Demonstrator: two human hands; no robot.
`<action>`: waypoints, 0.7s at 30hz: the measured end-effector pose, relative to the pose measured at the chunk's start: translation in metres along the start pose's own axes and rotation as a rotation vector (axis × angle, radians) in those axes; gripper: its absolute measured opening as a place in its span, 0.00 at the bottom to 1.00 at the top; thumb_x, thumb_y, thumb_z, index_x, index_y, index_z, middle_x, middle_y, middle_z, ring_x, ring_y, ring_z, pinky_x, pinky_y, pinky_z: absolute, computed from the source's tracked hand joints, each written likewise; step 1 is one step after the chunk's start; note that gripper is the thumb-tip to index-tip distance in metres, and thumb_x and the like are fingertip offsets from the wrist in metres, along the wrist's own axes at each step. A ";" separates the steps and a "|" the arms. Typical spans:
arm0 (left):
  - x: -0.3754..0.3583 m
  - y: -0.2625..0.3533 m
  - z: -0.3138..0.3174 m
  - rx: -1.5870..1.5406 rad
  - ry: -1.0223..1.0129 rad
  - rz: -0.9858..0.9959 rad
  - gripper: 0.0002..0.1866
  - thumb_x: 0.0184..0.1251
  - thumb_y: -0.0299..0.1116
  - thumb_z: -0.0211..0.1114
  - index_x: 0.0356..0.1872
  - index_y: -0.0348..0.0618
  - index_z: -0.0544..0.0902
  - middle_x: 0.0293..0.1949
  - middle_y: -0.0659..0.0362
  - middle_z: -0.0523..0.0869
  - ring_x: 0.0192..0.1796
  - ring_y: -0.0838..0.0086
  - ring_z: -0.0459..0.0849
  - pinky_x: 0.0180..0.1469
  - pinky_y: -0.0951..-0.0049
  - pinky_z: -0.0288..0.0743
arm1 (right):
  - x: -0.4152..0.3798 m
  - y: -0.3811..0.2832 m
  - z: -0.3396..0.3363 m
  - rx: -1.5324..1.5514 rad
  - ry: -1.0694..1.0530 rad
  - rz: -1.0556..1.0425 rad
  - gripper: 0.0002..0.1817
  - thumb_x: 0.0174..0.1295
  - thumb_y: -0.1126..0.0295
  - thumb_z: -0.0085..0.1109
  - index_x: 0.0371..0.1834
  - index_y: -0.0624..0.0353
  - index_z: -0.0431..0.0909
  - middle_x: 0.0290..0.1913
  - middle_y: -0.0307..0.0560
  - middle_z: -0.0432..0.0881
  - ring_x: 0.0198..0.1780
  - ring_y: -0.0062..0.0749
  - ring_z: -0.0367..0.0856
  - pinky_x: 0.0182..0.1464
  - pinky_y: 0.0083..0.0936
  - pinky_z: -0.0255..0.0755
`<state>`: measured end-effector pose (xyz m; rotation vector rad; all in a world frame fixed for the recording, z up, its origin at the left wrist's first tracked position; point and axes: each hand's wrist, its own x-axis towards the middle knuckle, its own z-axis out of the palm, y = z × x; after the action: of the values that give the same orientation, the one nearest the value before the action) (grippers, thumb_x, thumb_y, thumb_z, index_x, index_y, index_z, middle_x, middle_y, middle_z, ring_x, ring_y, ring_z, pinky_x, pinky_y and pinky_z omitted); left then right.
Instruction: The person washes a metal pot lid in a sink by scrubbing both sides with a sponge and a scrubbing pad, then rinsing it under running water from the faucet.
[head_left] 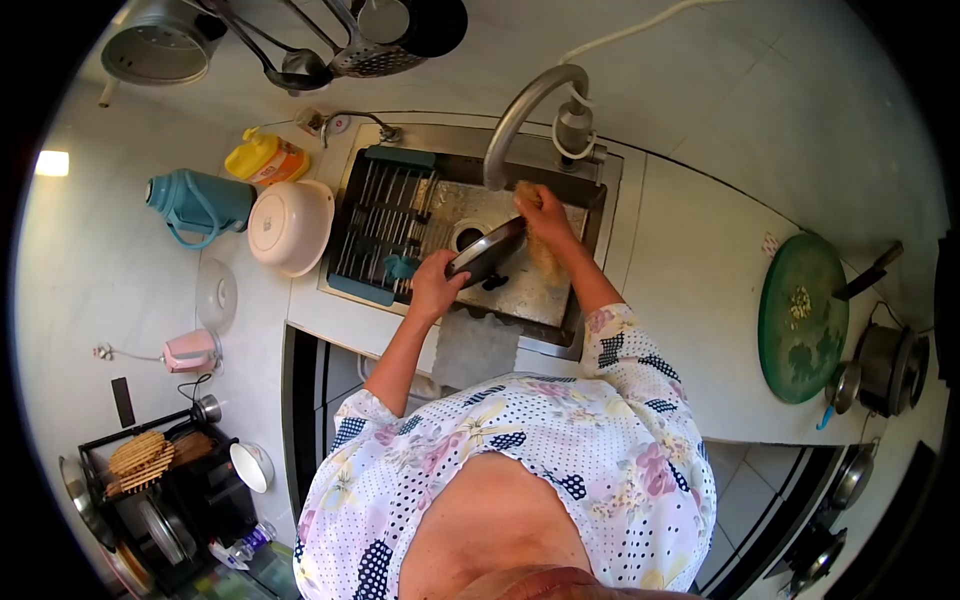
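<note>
Over the sink (pixel 470 205), my left hand (pixel 437 285) grips the near edge of a dark, metal-rimmed pot lid (pixel 490 252), held tilted, with a black knob on its underside. My right hand (pixel 545 215) is closed around a tan, fibrous loofah (pixel 543 260) at the lid's far edge. The curved faucet (pixel 515 110) arches just above that hand. Whether water is running cannot be made out. Left of the lid, a dish rack (pixel 385 215) spans the sink, with a teal cloth-like piece (pixel 400 267) on it.
At left stand a pale basin (pixel 290 228), a yellow detergent bottle (pixel 265 158) and a blue thermos jug (pixel 200 205). Ladles and a skimmer (pixel 375 62) hang above. On the right are a green cutting board (pixel 800 345), a knife (pixel 868 272) and a dark pot (pixel 885 370).
</note>
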<state>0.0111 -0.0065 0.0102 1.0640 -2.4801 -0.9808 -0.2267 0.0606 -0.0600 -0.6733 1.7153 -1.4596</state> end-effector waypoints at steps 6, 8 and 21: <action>0.010 -0.001 0.007 0.124 0.027 0.014 0.13 0.47 0.30 0.68 0.35 0.38 0.78 0.29 0.48 0.81 0.33 0.54 0.80 0.37 0.63 0.73 | -0.058 -0.079 0.045 -0.276 -0.177 -0.395 0.25 0.60 0.69 0.55 0.61 0.57 0.64 0.58 0.57 0.69 0.59 0.46 0.68 0.60 0.32 0.62; 0.015 -0.012 0.018 0.125 0.085 0.028 0.10 0.45 0.29 0.66 0.31 0.39 0.79 0.28 0.47 0.81 0.34 0.51 0.80 0.35 0.58 0.72 | -0.072 -0.082 0.063 -0.301 -0.304 -0.478 0.26 0.57 0.68 0.56 0.60 0.56 0.64 0.59 0.57 0.67 0.60 0.50 0.67 0.61 0.35 0.62; 0.005 0.012 0.002 0.029 0.119 0.201 0.09 0.43 0.25 0.67 0.29 0.42 0.78 0.28 0.53 0.79 0.33 0.57 0.79 0.33 0.63 0.72 | -0.044 -0.067 0.040 -0.693 -0.236 -1.040 0.14 0.40 0.56 0.63 0.27 0.50 0.78 0.27 0.40 0.76 0.35 0.37 0.75 0.48 0.40 0.63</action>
<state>0.0004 -0.0027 0.0169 0.8355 -2.4522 -0.8006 -0.1754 0.0591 0.0132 -2.2566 1.7255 -1.2431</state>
